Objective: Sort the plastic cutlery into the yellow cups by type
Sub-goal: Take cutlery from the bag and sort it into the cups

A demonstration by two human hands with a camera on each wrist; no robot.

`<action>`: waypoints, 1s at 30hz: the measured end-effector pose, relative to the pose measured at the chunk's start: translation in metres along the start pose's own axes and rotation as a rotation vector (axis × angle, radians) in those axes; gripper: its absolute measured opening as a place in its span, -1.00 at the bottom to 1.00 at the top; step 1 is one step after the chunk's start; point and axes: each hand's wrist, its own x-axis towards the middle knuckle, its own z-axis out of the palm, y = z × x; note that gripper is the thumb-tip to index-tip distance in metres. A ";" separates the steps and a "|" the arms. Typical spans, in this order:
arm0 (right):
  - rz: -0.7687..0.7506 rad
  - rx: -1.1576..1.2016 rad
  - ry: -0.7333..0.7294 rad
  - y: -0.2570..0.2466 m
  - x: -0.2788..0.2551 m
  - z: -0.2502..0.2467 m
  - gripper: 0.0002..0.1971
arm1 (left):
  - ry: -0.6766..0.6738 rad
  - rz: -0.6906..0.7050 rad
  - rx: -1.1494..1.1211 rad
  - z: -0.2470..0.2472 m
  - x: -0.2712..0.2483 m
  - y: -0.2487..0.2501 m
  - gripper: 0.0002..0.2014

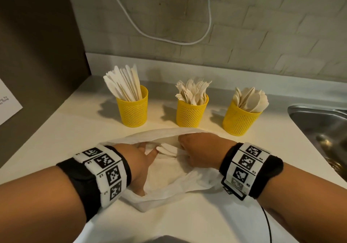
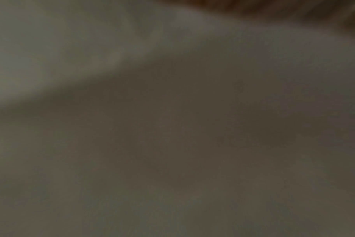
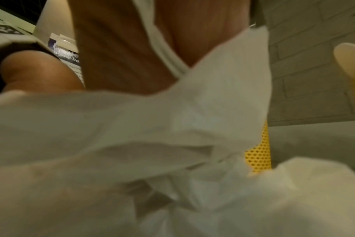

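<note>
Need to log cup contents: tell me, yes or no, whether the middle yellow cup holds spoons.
No. In the head view the middle yellow cup holds forks, tines up; the spoons stand in the right cup.

We read "E1" and "E3" beside the square markers on the left wristband (image 1: pixel 105 173); print on the paper sheet (image 3: pixel 70 54) is too blurred.

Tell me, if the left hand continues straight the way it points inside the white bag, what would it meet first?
Most likely the white cutlery pieces lying inside the white bag, just ahead of the left hand. Its fingertips are partly hidden, so contact cannot be told. Beyond them is the right hand, gripping the bag's edge.
</note>
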 end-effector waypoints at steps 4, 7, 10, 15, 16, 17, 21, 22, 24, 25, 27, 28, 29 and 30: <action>0.017 -0.040 -0.022 -0.002 0.007 0.006 -0.69 | -0.029 -0.009 0.020 -0.004 -0.006 0.008 0.29; 0.004 -0.059 -0.074 -0.002 0.013 0.007 -0.71 | -0.032 -0.021 0.005 0.003 -0.002 0.011 0.35; -0.010 0.078 -0.056 0.005 0.011 -0.009 -0.73 | -0.005 -0.041 -0.046 0.009 0.000 0.012 0.37; -0.019 0.375 0.070 0.024 -0.005 -0.026 -0.76 | 0.003 -0.073 -0.120 0.000 -0.011 0.019 0.24; -0.025 0.501 0.111 0.026 -0.009 -0.028 -0.80 | 0.006 -0.078 -0.128 -0.001 -0.011 0.021 0.22; -0.026 0.657 0.147 0.028 -0.013 -0.029 -0.84 | 0.007 -0.084 -0.121 -0.001 -0.010 0.022 0.21; -0.090 0.894 0.083 0.023 -0.026 -0.038 -0.91 | 0.051 -0.059 -0.067 -0.002 -0.011 0.025 0.15; -0.115 0.757 0.032 0.019 -0.025 -0.036 -0.92 | 0.054 -0.045 -0.062 -0.004 -0.013 0.027 0.10; -0.176 0.408 -0.112 0.005 -0.022 -0.024 -0.87 | 0.050 -0.053 -0.113 -0.008 -0.016 0.026 0.09; -0.185 0.252 -0.193 0.000 -0.022 -0.017 -0.84 | 0.039 -0.064 -0.133 -0.009 -0.016 0.026 0.11; -0.162 0.019 -0.319 -0.003 -0.027 -0.009 -0.74 | 0.024 -0.046 -0.140 -0.008 -0.017 0.021 0.12; -0.141 -0.036 -0.368 -0.002 -0.031 -0.008 -0.69 | 0.015 -0.027 -0.132 -0.008 -0.019 0.019 0.11; -0.124 -0.059 -0.412 0.000 -0.035 -0.009 -0.66 | 0.008 -0.015 -0.117 -0.008 -0.021 0.016 0.12; -0.117 -0.075 -0.449 0.002 -0.037 -0.010 -0.64 | 0.004 -0.010 -0.107 -0.009 -0.023 0.014 0.13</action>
